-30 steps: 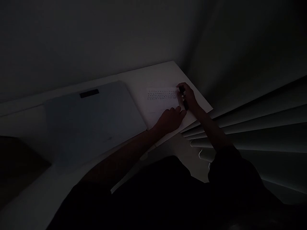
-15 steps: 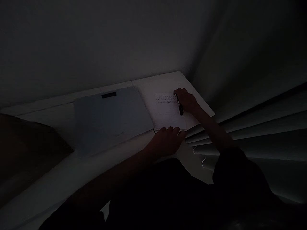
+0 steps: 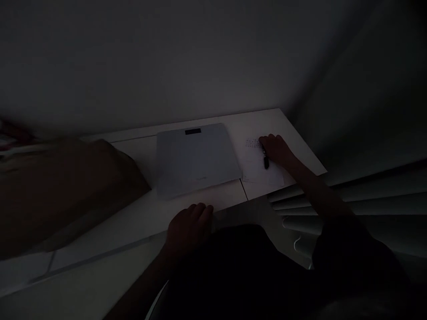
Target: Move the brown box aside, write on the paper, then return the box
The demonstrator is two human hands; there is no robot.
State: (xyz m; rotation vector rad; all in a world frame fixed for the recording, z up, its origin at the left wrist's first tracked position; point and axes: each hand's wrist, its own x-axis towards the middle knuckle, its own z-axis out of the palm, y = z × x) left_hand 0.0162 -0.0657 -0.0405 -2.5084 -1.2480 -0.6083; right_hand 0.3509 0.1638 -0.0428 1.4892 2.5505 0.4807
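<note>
Currently, the right hand [image 3: 276, 150] is reaching into the right half of the frame and appears to be gripping a small dark object [image 3: 266, 162]. Its upper end is disappearing under the fingers, while its lower end is showing just above a white paper [image 3: 258, 173] with rows of small marks; whether the two are touching, I can't tell. The left hand [image 3: 191, 225], low in the centre, is curling its fingers by the front edge of a white tabletop [image 3: 267, 122]; the dim light is hiding whether it is gripping anything. Between the hands and farther back, a flat grey panel [image 3: 198, 162] is lying mid-frame, and a brown bulky thing [image 3: 66, 191] is filling the lower left. Holding the object over the paper seems to be the step in hand; the next move is probably calling for a secure fingertip grip, without dragging the sheet.
</note>
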